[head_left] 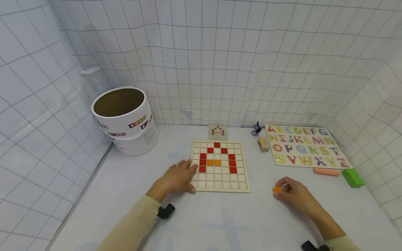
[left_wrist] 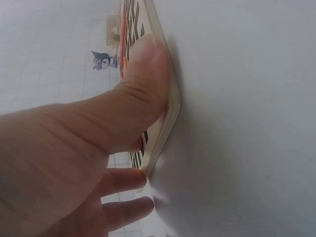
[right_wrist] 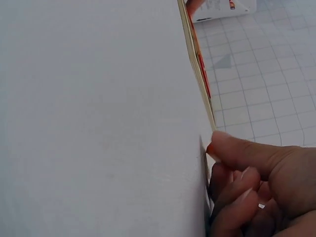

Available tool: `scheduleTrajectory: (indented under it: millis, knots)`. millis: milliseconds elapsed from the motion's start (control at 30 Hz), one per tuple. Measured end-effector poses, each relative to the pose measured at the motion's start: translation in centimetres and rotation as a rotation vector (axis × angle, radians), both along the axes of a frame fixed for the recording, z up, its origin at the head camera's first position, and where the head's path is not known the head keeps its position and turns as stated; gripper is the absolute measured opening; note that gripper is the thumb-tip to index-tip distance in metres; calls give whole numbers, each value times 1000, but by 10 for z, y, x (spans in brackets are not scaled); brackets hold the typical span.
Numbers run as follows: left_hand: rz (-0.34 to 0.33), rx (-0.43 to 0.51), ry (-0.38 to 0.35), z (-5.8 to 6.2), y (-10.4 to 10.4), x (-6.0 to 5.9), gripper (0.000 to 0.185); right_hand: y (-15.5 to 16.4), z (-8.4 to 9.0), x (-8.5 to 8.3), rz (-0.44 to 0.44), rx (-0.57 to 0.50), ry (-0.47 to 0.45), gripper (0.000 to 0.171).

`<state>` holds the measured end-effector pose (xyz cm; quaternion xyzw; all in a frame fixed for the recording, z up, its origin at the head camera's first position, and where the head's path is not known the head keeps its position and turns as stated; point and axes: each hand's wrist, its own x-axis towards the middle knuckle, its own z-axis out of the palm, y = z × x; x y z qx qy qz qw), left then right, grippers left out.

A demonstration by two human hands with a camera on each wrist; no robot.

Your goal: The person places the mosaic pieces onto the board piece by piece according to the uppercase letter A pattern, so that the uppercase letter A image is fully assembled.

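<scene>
A square wooden grid board [head_left: 220,186] lies flat on the table. Red tiles [head_left: 232,163] form a peaked outline on it, with two orange tiles [head_left: 217,162] side by side inside. My left hand [head_left: 179,177] rests along the board's left edge, fingers spread and fairly straight. In the left wrist view, the thumb presses on the frame near a corner [left_wrist: 170,106]. To the right of the board, my right hand [head_left: 293,193] pinches a small orange tile [head_left: 277,189] between thumb and fingers, low over the table. Most of that tile is hidden in the right wrist view.
Behind the board lies a small pattern card [head_left: 218,132]. A white bucket [head_left: 135,136] stands at the back left. Toward the right are a small figurine [head_left: 256,129], a wooden block [head_left: 263,144], an alphabet board [head_left: 299,164], an orange stick [head_left: 326,172] and a green block [head_left: 353,178].
</scene>
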<state>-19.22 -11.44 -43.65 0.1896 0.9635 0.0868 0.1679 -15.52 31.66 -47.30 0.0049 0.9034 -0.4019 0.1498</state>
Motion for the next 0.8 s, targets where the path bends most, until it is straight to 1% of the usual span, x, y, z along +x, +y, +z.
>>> scheduleTrajectory:
  millis: [67, 133, 233, 300, 400, 467, 533, 600, 633, 733, 800]
  knots:
    - [0, -1, 0, 0, 0, 0, 95, -2, 0, -7, -15, -110, -54, 45]
    - [1, 2, -1, -1, 0, 0, 95, -5, -1, -16, -36, -252, -106, 48]
    - [3, 9, -6, -2, 0, 1, 95, -18, 1, -35, -52, -428, -131, 51]
    - [3, 12, -8, -2, 0, 2, 95, -32, 3, -50, -65, -511, -136, 51]
    - [2, 13, -6, -1, 1, 3, 95, -60, 5, -73, -62, -571, -124, 49]
    - [2, 9, -4, 0, 1, 4, 95, -82, 7, -85, -44, -556, -115, 46]
    - [1, 8, -6, 0, 1, 4, 95, -101, 8, -94, -10, -493, -100, 42]
    - [-3, 9, -4, 0, 0, 4, 95, -118, 9, -100, 32, -383, -69, 37]
    - [-5, 9, -2, 0, 0, 3, 95, -125, 10, -102, 54, -309, -44, 34]
    - [-12, 7, 7, 0, -1, 3, 95, -139, 11, -106, 116, -110, 61, 27]
    - [-12, 4, 11, 0, -1, 2, 95, -146, 11, -107, 138, -16, 113, 24]
